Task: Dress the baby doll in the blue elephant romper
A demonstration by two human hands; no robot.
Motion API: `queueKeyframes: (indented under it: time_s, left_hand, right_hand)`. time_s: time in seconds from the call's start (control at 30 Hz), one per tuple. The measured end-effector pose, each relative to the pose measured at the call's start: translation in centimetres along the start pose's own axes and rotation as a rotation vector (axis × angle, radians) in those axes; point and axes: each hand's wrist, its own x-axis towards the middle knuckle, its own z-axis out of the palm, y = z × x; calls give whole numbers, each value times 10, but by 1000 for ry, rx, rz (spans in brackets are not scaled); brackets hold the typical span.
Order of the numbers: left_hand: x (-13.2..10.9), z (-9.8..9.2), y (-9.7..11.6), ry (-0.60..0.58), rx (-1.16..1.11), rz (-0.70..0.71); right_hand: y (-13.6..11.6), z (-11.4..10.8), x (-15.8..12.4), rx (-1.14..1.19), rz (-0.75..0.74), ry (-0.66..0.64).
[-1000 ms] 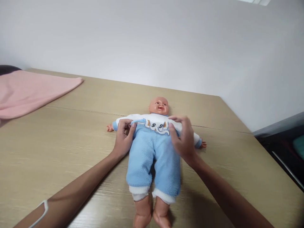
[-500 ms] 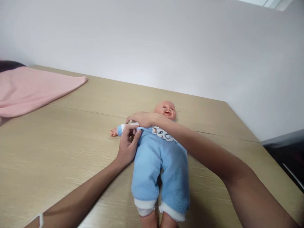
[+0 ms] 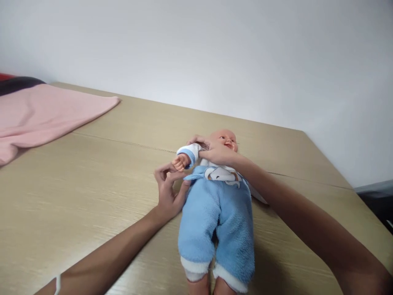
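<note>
A baby doll in a fluffy blue and white romper lies on its back on the wooden table, head toward the wall. My right hand reaches across its chest, fingers closed on the white sleeve of the doll's raised arm. My left hand is beside the doll's body, fingertips pinching the blue edge of the romper just under the doll's small hand. A white band shows on my left forearm at the bottom edge.
A pink cloth lies spread at the table's far left, with something dark behind it. A white wall runs behind the table. The table's right edge drops to a dark area.
The doll's arm, flat on the table before, is now lifted and bent up. My right hand moved from the romper's chest across to that sleeve. The view shifted slightly.
</note>
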Motion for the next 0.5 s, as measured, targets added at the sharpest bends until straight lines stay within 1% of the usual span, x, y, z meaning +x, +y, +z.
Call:
queueKeyframes:
  time_s: [0.07, 0.13, 0.2, 0.27, 0.37, 0.4, 0.43, 0.5]
  left_hand:
    - [-1, 0, -3, 38, -55, 44]
    - [0, 1, -5, 34, -160, 63]
    - [1, 3, -5, 8, -289, 7]
    - [3, 5, -3, 11, -377, -153]
    - [7, 9, 0, 73, -434, -477]
    - [9, 10, 0, 88, -452, -565]
    - [11, 11, 0, 94, -472, -634]
    - [15, 13, -1, 89, -503, -718]
  right_hand:
    - [0, 0, -2, -75, -44, -22]
    - [-3, 2, -5, -148, -69, -27]
    - [-7, 4, -9, -199, -75, -40]
    - [-15, 6, -17, -238, -61, -18]
    - [-32, 7, -38, -280, -2, 54]
    - [-37, 7, -46, -300, 26, 66]
    - [-41, 8, -55, -331, 56, 70]
    - [-45, 11, -70, -412, 113, 92]
